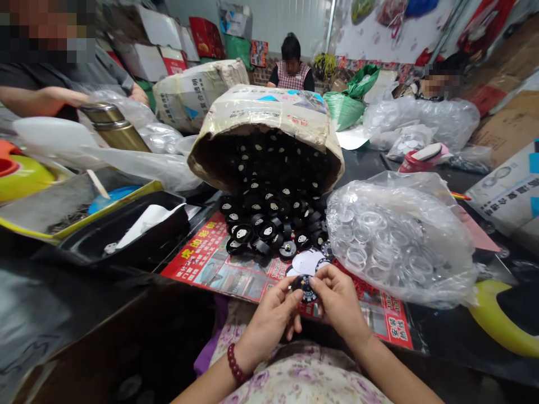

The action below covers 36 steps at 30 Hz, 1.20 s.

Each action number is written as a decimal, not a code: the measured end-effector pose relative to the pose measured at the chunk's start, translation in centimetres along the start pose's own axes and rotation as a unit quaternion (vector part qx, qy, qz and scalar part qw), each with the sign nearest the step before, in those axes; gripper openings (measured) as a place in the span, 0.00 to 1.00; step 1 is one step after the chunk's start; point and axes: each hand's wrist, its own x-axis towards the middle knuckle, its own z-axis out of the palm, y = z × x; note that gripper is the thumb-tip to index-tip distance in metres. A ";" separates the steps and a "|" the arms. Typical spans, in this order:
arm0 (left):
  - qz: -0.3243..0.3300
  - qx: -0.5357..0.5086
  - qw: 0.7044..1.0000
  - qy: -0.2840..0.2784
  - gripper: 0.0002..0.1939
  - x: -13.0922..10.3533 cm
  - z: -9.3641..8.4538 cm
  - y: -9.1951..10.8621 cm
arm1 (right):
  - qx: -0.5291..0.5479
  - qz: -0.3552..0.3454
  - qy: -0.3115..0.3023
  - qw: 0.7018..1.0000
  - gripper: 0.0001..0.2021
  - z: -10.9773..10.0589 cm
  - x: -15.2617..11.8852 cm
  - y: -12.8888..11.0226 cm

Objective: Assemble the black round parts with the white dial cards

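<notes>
Pinching: black disc [304, 288], by my left hand [272, 311] and right hand [340, 296] together
Disc: between them, round, no long axis

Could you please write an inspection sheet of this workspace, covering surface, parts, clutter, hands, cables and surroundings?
Surface: dark table, partly covered by a red printed sheet.
Parts: black round parts piled in and before the mouth of a carton; clear rings in a plastic bag to the right.
Clutter: on the left, a black tray holding white paper, a metallic flask and a yellow-edged tray.
Hands: left hand and right hand together hold a marked dark disc.
Cables: nothing seen.
Surroundings: a person across the table, others left and right; boxes stacked behind.
</notes>
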 end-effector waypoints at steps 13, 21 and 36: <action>0.042 0.095 0.994 0.040 0.16 -0.4 0.5 0.2 | -0.103 -0.065 0.002 0.993 0.08 -0.5 -1.2 -0.2; 0.171 0.188 0.965 0.071 0.12 -0.9 0.3 0.6 | 0.087 0.031 -0.113 0.989 0.11 0.4 -2.1 0.5; -0.017 -0.186 0.980 0.073 0.12 1.1 0.2 1.0 | -0.438 -0.114 0.123 0.883 0.08 -8.0 -3.3 6.0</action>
